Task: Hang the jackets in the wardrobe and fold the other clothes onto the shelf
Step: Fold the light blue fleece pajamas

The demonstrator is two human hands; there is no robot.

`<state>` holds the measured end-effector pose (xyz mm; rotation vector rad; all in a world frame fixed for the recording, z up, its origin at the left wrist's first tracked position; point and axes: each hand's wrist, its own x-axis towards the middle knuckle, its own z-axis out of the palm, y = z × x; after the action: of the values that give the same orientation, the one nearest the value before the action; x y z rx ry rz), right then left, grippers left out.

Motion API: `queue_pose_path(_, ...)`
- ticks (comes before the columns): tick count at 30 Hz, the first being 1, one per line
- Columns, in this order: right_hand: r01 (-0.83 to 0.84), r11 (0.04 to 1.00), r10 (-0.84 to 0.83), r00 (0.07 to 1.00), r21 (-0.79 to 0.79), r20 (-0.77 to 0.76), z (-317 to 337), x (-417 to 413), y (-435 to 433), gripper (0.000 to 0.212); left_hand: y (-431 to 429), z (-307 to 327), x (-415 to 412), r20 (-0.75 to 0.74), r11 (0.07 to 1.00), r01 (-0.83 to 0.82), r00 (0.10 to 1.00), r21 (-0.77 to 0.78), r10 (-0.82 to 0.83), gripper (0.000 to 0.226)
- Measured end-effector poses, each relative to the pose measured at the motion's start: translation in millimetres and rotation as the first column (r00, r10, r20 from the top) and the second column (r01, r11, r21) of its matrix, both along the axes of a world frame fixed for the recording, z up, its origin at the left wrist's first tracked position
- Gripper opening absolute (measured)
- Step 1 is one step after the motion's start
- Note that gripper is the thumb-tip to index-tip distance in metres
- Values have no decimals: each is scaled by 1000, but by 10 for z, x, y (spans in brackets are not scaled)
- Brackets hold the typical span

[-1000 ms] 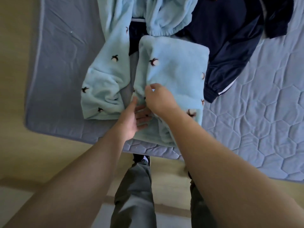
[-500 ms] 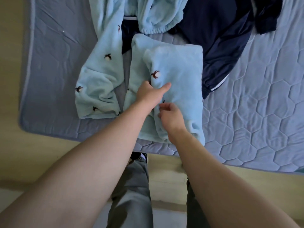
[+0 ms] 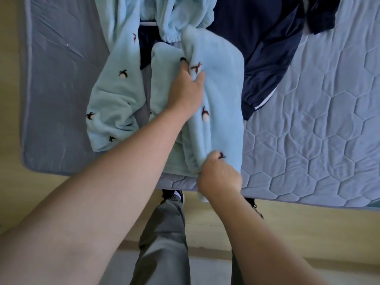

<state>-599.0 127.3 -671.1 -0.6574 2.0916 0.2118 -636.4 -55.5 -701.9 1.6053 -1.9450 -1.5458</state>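
Fleece (image 3: 222, 95) lies at frame centre on the mattress (image 3: 308, 140). Left hand (image 3: 186, 91) grips its upper fold; right hand (image 3: 219, 177) pinches its lower edge.

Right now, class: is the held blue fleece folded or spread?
Partly folded: blue fleece layered over itself; left hand and right hand hold it.

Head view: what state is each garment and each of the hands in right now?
Fleece in hand: partly folded, lying on the mattress, gripped at both ends.
Other fleece piece: unfolded and rumpled, beside it.
Navy jacket: lying loose on the mattress, not hung.
Left hand: grips the fleece's far fold.
Right hand: grips its near edge.
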Motion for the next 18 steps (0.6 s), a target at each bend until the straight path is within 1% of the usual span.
queue_pose_path(1, 8, 999, -3, 995, -45, 100, 24, 76, -66, 39, -78, 15, 15, -2, 999, -3, 1000, -36, 3, 15)
queue_pose_path(2, 20, 995, -1, 983, -102, 184, 48, 159, -145, 25, -168, 24, 42, -3, 998, -17, 1000, -66, 16, 13)
queue_pose_path(3, 19, 987, 19, 972, -161, 233, 65, 245, -229, 15, -268, 21, 81, -10, 995, -35, 999, -88, 34, 14)
queue_pose_path(4, -2, 974, 58, 969, -225, 242, 56, 313, -316, 13, -372, 9, 131, -13, 993, -49, 999, -103, 48, 16)
queue_pose_path(6, -73, 935, 154, 964, -346, 215, -18, 412, -457, 16, -576, -56, 257, 22, 988, -74, 997, -133, 77, 27)
queue_pose_path(7, -99, 918, 197, 954, -383, 226, -61, 440, -518, 16, -661, -113, 331, 50, 985, -94, 994, -146, 102, 32)
queue_pose_path(8, -116, 909, 232, 939, -400, 255, -109, 451, -572, 14, -728, -178, 401, 85, 982, -115, 988, -152, 129, 36)
queue_pose_path(10, -132, 907, 276, 903, -400, 328, -215, 450, -644, 11, -776, -294, 528, 202, 978, -149, 963, -144, 176, 45)
queue_pose_path(11, -140, 910, 291, 886, -391, 360, -262, 446, -666, 17, -761, -347, 580, 264, 980, -166, 946, -109, 190, 54)
queue_pose_path(13, -150, 924, 295, 864, -352, 407, -322, 411, -686, 38, -656, -408, 648, 304, 981, -193, 936, 19, 178, 77)
queue_pose_path(14, -143, 934, 281, 859, -326, 428, -344, 379, -699, 45, -585, -426, 677, 303, 986, -153, 944, 61, 128, 89)
queue_pose_path(16, -152, 952, 265, 843, -266, 467, -381, 294, -726, 52, -474, -513, 757, 342, 996, 34, 938, 77, -59, 102)
queue_pose_path(17, -164, 955, 270, 830, -249, 489, -388, 250, -737, 52, -446, -567, 799, 372, 991, 118, 919, 68, -135, 101)
queue_pose_path(18, -162, 955, 272, 814, -249, 513, -375, 208, -755, 51, -442, -613, 838, 410, 985, 163, 896, 55, -171, 96)
